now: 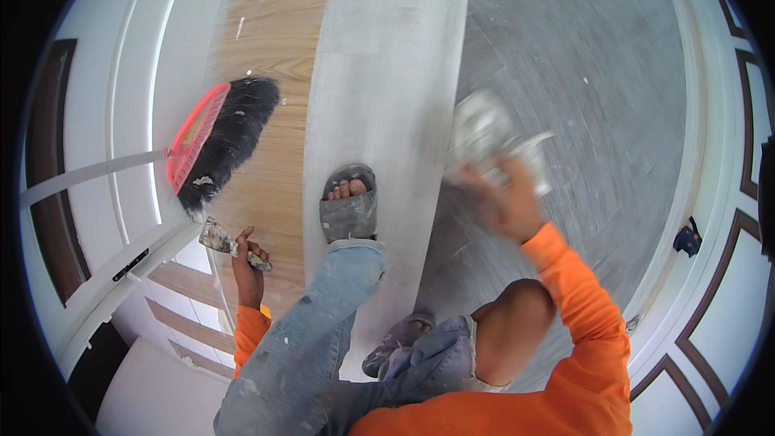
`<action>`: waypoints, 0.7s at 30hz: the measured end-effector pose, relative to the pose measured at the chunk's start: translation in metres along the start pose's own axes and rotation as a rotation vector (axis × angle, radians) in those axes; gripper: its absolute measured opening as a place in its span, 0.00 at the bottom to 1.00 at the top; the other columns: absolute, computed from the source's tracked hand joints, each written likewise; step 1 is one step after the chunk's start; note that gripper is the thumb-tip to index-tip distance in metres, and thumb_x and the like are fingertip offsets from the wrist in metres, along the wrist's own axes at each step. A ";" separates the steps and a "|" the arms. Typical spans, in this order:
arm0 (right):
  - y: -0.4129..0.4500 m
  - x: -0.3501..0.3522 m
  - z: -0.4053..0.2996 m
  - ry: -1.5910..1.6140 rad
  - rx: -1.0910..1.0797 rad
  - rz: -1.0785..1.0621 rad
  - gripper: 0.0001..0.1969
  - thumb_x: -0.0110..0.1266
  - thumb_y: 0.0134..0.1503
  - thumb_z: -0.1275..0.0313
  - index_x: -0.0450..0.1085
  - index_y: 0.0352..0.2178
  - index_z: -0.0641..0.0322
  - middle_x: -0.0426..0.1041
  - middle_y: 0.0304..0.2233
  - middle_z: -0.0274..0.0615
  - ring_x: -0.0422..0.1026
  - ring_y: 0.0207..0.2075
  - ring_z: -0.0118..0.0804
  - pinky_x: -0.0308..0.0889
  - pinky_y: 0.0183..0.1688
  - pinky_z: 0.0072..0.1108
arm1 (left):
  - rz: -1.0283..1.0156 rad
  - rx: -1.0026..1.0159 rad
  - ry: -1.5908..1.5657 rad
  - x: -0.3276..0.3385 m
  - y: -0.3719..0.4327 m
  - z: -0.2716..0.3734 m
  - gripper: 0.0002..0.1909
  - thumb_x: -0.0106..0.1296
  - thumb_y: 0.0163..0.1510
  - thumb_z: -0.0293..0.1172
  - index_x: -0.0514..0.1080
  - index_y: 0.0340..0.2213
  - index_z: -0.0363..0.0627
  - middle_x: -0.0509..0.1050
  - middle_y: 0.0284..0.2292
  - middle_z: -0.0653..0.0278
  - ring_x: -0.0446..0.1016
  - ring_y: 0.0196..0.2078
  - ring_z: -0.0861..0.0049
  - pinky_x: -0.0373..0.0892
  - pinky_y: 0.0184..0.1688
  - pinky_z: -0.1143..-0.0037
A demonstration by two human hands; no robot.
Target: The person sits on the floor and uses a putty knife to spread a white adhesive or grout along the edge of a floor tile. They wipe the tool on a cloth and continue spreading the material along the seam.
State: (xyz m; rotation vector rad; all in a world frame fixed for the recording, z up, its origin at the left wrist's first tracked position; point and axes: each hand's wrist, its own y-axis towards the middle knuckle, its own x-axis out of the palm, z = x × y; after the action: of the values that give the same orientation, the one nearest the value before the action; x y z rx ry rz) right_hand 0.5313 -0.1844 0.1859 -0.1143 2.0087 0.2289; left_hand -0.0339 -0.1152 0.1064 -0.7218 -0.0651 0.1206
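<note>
My left hand is closed round the stained handle of a putty knife, its crusted blade pointing up and left over the wood-look floor. My right hand, blurred, grips a whitish crumpled cloth at the edge between the pale grey strip and the dark grey floor. What the cloth touches underneath is hidden. Left of the strip a broom with black bristles and a pink head lies by the white wall, with whitish bits in its bristles.
My sandalled foot stands on the pale strip, the other sandal lower down. White specks dot the wood-look floor. A small dark object sits by the right skirting. A white door frame is at lower left.
</note>
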 end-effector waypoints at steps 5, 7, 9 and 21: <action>-0.057 0.113 -0.012 0.147 -0.272 -0.544 0.39 0.58 0.56 0.68 0.58 0.69 0.34 0.68 0.43 0.48 0.72 0.43 0.46 0.68 0.48 0.34 | -0.064 0.020 0.044 0.028 0.013 0.011 0.26 0.47 0.70 0.48 0.69 0.56 0.38 0.66 0.26 0.72 0.67 0.28 0.82 0.67 0.33 0.77; -0.049 0.130 0.001 0.077 -0.298 -0.618 0.35 0.54 0.61 0.67 0.57 0.70 0.34 0.68 0.41 0.47 0.72 0.43 0.45 0.68 0.49 0.34 | -0.063 0.027 0.088 0.026 0.007 0.017 0.26 0.47 0.70 0.48 0.69 0.56 0.38 0.65 0.25 0.72 0.67 0.28 0.82 0.66 0.33 0.78; -0.024 0.141 0.024 0.061 -0.214 -0.707 0.32 0.49 0.65 0.66 0.57 0.69 0.34 0.69 0.41 0.46 0.73 0.43 0.45 0.68 0.50 0.35 | -0.050 0.030 0.125 0.023 0.000 0.018 0.25 0.48 0.70 0.48 0.69 0.56 0.39 0.65 0.25 0.72 0.67 0.27 0.82 0.66 0.33 0.78; 0.168 0.003 0.219 -0.057 0.601 0.047 0.24 0.44 0.68 0.57 0.71 0.60 0.51 0.78 0.46 0.66 0.79 0.47 0.58 0.71 0.54 0.39 | 0.015 -0.015 0.172 -0.011 -0.014 -0.011 0.24 0.48 0.70 0.47 0.72 0.54 0.39 0.64 0.25 0.72 0.66 0.27 0.84 0.67 0.32 0.77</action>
State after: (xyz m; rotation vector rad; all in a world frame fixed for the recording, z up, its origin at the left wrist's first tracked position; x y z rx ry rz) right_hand 0.6924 0.0259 0.1096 0.3169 1.9426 -0.3413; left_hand -0.0428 -0.1338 0.1071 -0.7451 0.1040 0.0720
